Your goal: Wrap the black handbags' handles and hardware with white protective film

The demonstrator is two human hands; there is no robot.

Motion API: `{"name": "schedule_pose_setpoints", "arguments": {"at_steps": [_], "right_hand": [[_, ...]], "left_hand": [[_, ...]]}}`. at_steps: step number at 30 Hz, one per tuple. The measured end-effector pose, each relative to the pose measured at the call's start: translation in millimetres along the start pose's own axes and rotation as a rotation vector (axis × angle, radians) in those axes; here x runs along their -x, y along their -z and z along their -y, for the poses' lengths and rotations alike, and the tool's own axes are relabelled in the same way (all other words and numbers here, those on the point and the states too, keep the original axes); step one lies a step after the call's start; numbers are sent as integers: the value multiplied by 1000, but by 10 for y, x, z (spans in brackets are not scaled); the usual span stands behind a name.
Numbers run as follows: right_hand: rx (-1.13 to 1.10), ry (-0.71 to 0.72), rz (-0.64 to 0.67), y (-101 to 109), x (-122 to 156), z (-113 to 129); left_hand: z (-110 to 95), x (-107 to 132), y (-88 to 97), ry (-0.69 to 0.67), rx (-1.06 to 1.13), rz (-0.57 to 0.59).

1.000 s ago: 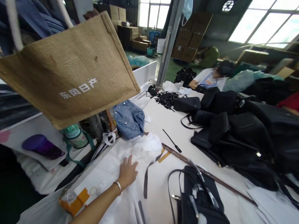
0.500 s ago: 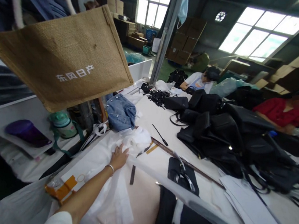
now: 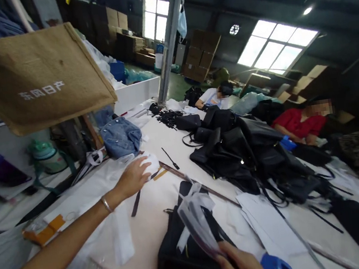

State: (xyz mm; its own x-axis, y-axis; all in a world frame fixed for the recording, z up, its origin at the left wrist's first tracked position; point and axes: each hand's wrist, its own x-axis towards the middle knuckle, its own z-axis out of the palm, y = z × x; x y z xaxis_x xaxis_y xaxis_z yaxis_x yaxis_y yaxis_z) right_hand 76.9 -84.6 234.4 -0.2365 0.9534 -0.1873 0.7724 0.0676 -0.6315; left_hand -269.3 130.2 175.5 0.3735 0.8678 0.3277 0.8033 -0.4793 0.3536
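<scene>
My left hand [image 3: 135, 176] reaches out over the table, fingers curled over a wad of white wrapping sheet [image 3: 151, 165]. At the lower middle, my right hand [image 3: 241, 264] pinches a thin, translucent white strip [image 3: 196, 221], folded and partly blurred. This strip hangs over a black handbag [image 3: 183, 258], whose far part lies beneath it. Close by my right hand is a blue tape dispenser [image 3: 276, 268], cut off by the lower edge.
Black bags [image 3: 234, 144] are heaped across the table, with white sheets [image 3: 264, 216] nearer me. A burlap bag [image 3: 38, 78] hangs at upper left above a denim bundle [image 3: 121, 136]. A metal post [image 3: 166, 42] rises behind. A person in red [image 3: 293, 125] sits opposite.
The view has swung right. My right hand has come into view with the translucent strip, which earlier stretched long across the black handbag. My left fingers, flatter before, now curl over the white wad.
</scene>
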Motion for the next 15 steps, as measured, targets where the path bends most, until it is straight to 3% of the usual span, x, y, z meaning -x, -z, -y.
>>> {"name": "schedule_pose_setpoints", "arguments": {"at_steps": [2, 4, 7, 10, 11, 13, 15], "right_hand": [[41, 183, 146, -41, -127, 148], [77, 326, 246, -62, -213, 262], [141, 437, 312, -153, -299, 272], [261, 448, 379, -327, -375, 134], [294, 450, 401, -377, -392, 90], [313, 484, 427, -420, -393, 44], [253, 549, 422, -358, -354, 62]], "left_hand": [[-466, -45, 215, -117, 5, 76], [-745, -59, 314, 2, -41, 111], [-831, 27, 338, 240, -90, 211], [-919, 267, 345, 282, -65, 275], [-1016, 374, 349, 259, -2, 281], [-1302, 604, 349, 148, 328, 310], [-1622, 825, 329, 65, 641, 501]]}}
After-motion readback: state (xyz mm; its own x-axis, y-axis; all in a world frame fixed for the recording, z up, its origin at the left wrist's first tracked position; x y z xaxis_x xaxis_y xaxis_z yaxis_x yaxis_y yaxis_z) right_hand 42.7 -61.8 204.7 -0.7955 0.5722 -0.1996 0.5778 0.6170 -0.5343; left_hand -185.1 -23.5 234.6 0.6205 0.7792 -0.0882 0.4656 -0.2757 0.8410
